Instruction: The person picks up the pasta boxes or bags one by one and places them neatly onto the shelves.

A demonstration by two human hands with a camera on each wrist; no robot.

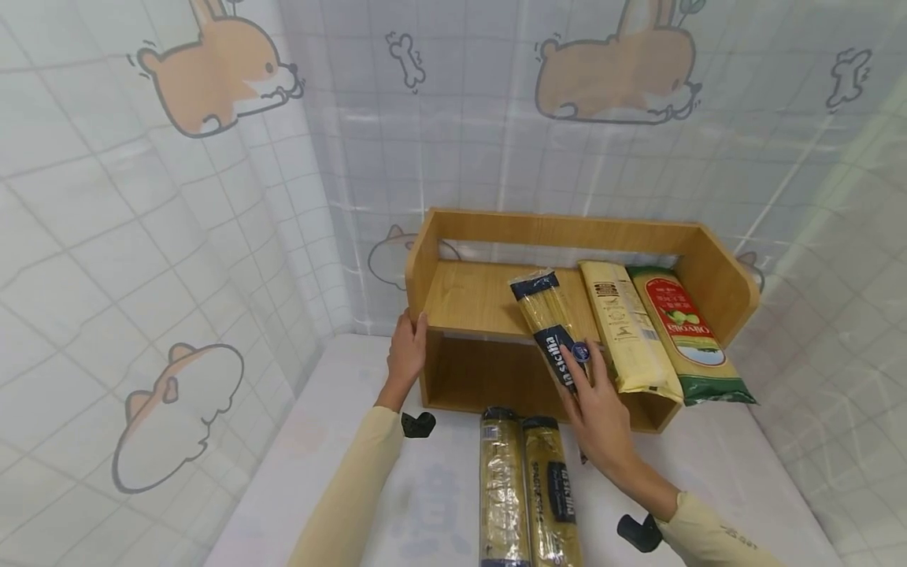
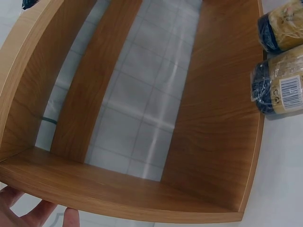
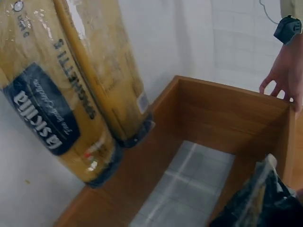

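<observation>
My right hand (image 1: 602,417) grips a clear pack of spaghetti (image 1: 540,309) with dark blue bands. The pack lies slanted over the upper board of a wooden two-tier shelf (image 1: 468,298), its near end under my fingers. In the right wrist view, the dark crinkled end of that pack (image 3: 258,203) shows at the lower right. At the shelf's left side panel, my left hand (image 1: 407,356) holds the front edge. Its fingers (image 2: 41,213) show along that panel in the left wrist view.
A cream noodle pack (image 1: 627,327) and a green and red Olivolia pack (image 1: 683,331) lie side by side on the upper board's right, overhanging its front. Two more spaghetti packs, one left (image 1: 503,488) and one right (image 1: 549,492), lie on the white table before the shelf.
</observation>
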